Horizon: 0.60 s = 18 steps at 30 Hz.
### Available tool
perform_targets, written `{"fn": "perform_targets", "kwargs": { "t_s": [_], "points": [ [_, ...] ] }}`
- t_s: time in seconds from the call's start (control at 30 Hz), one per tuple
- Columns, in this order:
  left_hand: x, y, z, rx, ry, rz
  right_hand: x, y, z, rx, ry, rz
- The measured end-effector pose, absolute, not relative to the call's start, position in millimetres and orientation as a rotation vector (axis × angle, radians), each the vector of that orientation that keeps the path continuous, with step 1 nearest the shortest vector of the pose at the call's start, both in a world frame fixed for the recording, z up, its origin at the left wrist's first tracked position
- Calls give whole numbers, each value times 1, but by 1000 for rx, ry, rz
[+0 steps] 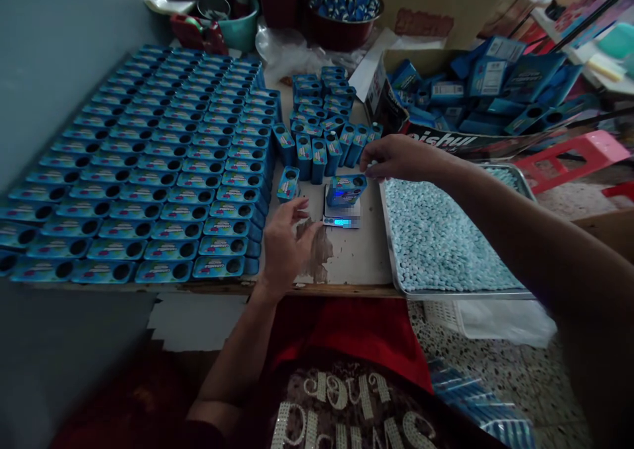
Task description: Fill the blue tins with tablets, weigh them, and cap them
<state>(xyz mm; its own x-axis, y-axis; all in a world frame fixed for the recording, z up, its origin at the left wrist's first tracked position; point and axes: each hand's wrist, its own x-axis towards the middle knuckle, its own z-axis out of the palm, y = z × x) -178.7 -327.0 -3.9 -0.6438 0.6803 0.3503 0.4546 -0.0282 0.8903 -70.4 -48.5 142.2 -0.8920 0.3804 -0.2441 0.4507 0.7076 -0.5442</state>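
A blue box (347,190) stands on a small digital scale (351,216) with a lit display. Just above the box's right end, my right hand (396,158) has its fingertips pinched together; what they hold is too small to name. My left hand (286,244) is left of the scale, fingers apart and holding nothing, close below a single blue box (288,183). To the right lies a metal tray (395,251) full of small pale blue pieces, partly under my right forearm.
Rows of blue boxes (163,172) cover the left side. Several more boxes (318,155) stand behind the scale. A carton (448,140) of blue boxes sits at the back right, near a red bowl (341,36) and a teal bowl (241,32).
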Motion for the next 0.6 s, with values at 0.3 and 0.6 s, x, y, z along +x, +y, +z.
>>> {"fn": "perform_targets", "kwargs": {
  "t_s": [0.3,0.6],
  "points": [
    [-172,-320,2,1268,2068,1638,-80,-53,122,572,2942,-734],
    [-184,-329,10,1315,2116,1603,-51,-16,110,1199,2458,-1764]
  ]
}}
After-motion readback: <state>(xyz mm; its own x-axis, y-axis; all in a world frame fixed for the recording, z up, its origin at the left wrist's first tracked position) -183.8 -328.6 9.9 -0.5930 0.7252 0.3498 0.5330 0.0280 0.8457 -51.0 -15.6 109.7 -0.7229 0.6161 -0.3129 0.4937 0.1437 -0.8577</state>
